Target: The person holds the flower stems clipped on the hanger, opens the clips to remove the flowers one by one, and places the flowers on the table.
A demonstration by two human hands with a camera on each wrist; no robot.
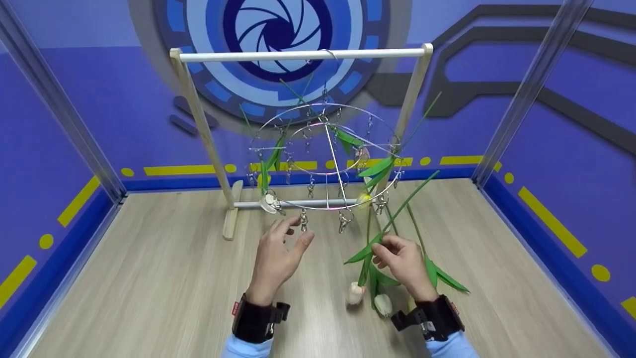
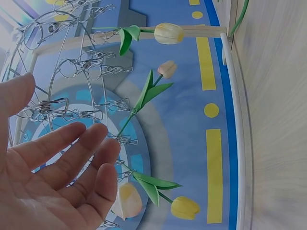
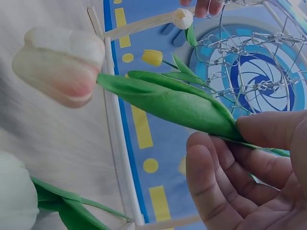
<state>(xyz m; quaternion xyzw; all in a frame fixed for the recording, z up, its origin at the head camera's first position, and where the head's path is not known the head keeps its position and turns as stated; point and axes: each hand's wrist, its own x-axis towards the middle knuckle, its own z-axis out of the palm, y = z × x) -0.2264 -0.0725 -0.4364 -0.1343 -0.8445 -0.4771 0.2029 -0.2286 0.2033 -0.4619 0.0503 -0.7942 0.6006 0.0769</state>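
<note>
Slantwise, the right hand (image 1: 405, 261) pinches a tulip (image 3: 168, 103), bloom (image 1: 355, 293) down, stem (image 1: 412, 198) rising rightward, left hand (image 1: 278, 258) loosely spread

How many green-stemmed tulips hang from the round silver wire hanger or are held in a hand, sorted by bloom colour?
Yellow cup-shaped tulips, hanging: 2
Pale pink cup-shaped tulip, hanging: 1
White cup-shaped tulip, hanging: 1
White tulip with a pink blush, held in the right hand: 1
Total: 5
</note>
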